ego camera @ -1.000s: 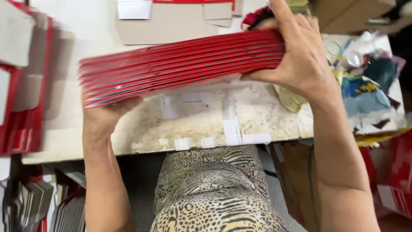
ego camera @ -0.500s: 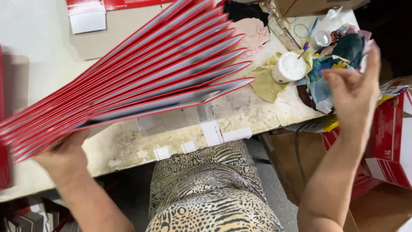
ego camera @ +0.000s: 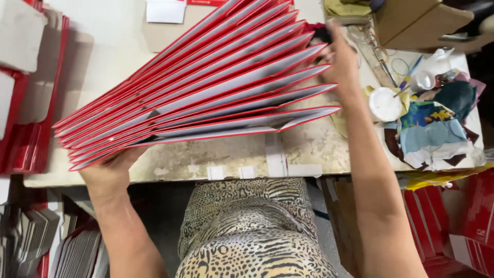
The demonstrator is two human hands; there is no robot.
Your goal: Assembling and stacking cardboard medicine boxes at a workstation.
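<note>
Head view: left hand (ego camera: pixel 110 172) grips fanned red sheets (ego camera: pixel 206 87); right hand (ego camera: pixel 339 59) touches their far edges.

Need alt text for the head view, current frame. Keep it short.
A person's left hand grips one end of a fanned stack of flat red-and-white card sheets above a worn, tape-patched worktable, while the right hand touches the spread far edges. A round white lid and colourful fabric scraps lie to the right.

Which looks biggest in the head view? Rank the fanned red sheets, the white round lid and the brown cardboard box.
1. fanned red sheets, by far.
2. brown cardboard box, partly cut off by the frame.
3. white round lid.
</note>
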